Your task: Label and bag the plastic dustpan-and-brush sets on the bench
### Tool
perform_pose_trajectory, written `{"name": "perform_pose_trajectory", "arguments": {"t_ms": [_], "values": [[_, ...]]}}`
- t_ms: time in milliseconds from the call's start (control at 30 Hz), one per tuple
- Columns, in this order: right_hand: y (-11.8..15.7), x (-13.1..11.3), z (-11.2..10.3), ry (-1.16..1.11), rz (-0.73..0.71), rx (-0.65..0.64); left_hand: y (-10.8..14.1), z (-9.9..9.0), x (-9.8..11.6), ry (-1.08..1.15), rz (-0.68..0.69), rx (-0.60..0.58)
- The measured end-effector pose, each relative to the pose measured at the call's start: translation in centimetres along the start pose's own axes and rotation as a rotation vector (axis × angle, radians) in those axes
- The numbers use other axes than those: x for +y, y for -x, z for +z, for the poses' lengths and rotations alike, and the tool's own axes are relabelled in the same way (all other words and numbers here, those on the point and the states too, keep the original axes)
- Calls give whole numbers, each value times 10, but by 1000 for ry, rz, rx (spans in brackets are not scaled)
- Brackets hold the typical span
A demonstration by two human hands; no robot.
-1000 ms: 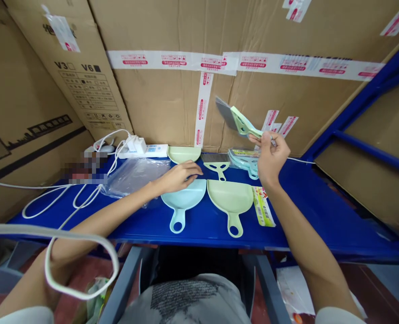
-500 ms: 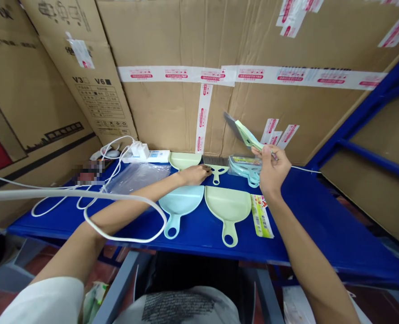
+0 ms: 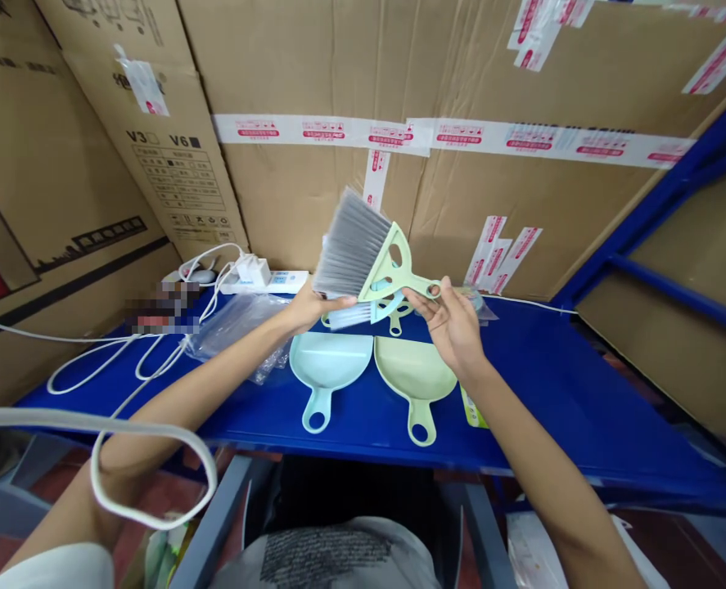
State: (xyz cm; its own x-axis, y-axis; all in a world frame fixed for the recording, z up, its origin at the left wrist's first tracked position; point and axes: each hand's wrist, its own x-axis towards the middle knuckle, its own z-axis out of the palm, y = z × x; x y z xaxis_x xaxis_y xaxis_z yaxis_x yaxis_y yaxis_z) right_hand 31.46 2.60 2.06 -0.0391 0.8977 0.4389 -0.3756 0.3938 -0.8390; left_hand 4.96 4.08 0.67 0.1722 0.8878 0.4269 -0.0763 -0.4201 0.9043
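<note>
Over the table I hold up a green hand brush [image 3: 393, 258] with grey bristles, with a light blue hand brush [image 3: 390, 306] just behind and below it. My right hand [image 3: 452, 325] is closed around the handle ends at the right. Closed at the bristle side, my left hand [image 3: 310, 309] has its thumb along the lower edge; its other fingers are partly hidden behind the bristles. Below lie a blue dustpan [image 3: 331, 360] and a green dustpan [image 3: 415, 372], side by side with handles toward me. Another green brush [image 3: 395, 324] on the table is mostly hidden behind the held ones.
A clear plastic bag [image 3: 233, 323] lies at left, before a white power strip [image 3: 286, 282] with cables. One white cable [image 3: 154, 519] loops across my left arm. Cardboard [image 3: 289, 65] walls the back. A yellow-green label card [image 3: 473, 409] lies beside the green dustpan.
My left hand has left the green brush on the table and moved up to the bristles of the held brushes. My right hand has brought them left and turned their broad side toward me.
</note>
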Motion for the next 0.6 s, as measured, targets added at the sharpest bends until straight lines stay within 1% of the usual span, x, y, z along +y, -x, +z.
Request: {"name": "perform_pose_trajectory", "arguments": {"t_ms": [100, 167, 233, 333, 467, 600], "values": [[3, 6, 2, 33, 145, -34, 13, -6, -8, 61, -24, 57], [2, 10, 1, 65, 254, -59, 18, -12, -13, 58, -32, 73], [1, 13, -1, 77, 320, -79, 21, -16, -17, 32, -35, 78], [2, 15, 1, 72, 330, -106, 24, -19, -21, 9, -48, 103], [7, 15, 7, 93, 320, -143, 28, -13, -24, 32, -68, 126], [6, 18, 5, 71, 314, -96, 25, -6, -23, 58, -105, 125]]}}
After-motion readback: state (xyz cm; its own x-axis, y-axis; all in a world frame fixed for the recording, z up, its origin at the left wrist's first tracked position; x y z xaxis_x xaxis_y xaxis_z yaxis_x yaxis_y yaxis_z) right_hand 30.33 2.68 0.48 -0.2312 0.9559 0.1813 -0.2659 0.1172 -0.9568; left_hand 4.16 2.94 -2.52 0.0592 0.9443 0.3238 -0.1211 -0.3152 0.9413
